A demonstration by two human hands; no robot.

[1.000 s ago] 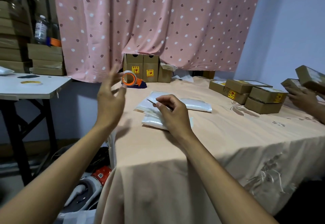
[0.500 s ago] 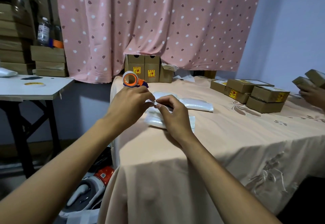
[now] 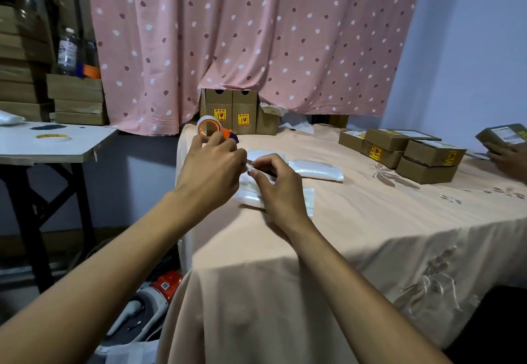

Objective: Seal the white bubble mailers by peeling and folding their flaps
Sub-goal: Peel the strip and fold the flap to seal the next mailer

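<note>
**Left hand joins the peel**

Centre frame, and the hands are together now! A second ago the left hand (image 3: 212,172) hung spread in the air, well clear; it has dropped in beside the right hand (image 3: 281,189), and both pinch the flap (image 3: 251,166) of the top white bubble mailer (image 3: 306,201) on the peach tablecloth (image 3: 356,243). By the look of it, the peel is starting (whether the strip has lifted, I cannot tell). Just beyond lies another mailer (image 3: 316,170), still waiting. Further back, upper centre, the orange tape dispenser (image 3: 209,129) sits untouched.
</note>
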